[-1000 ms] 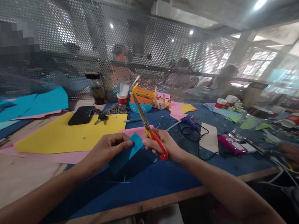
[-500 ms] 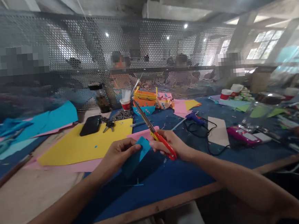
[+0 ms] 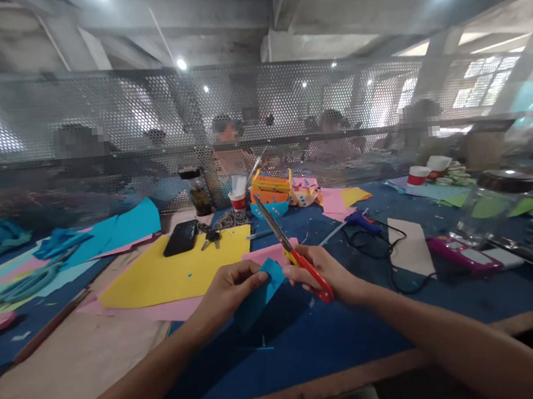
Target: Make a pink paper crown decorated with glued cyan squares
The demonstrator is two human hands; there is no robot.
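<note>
Between the thumb and fingers of my left hand (image 3: 240, 287) is a small piece of blue paper (image 3: 261, 298), tilted above the dark blue tabletop (image 3: 324, 348). My right hand (image 3: 327, 268) is closed on scissors (image 3: 303, 261) with red and yellow handles. Their blades point up and away from me, looking nearly shut, and do not touch the blue paper. A pink paper strip (image 3: 273, 251) lies just behind my hands. To the left, a large yellow sheet (image 3: 162, 275) rests over pink paper (image 3: 141, 311).
A phone (image 3: 180, 238) and keys (image 3: 211, 237) lie on the yellow sheet. Behind stand a jar (image 3: 196, 192), a paper cup (image 3: 237, 200) and folded paper boxes (image 3: 270, 193). A blue glue gun (image 3: 363, 221) with a black cord lies right. People sit beyond the perforated screen (image 3: 149, 110).
The view has swung a little left and up, so everything appears shifted right and down. Both hands keep their hold on the paper and scissors.
</note>
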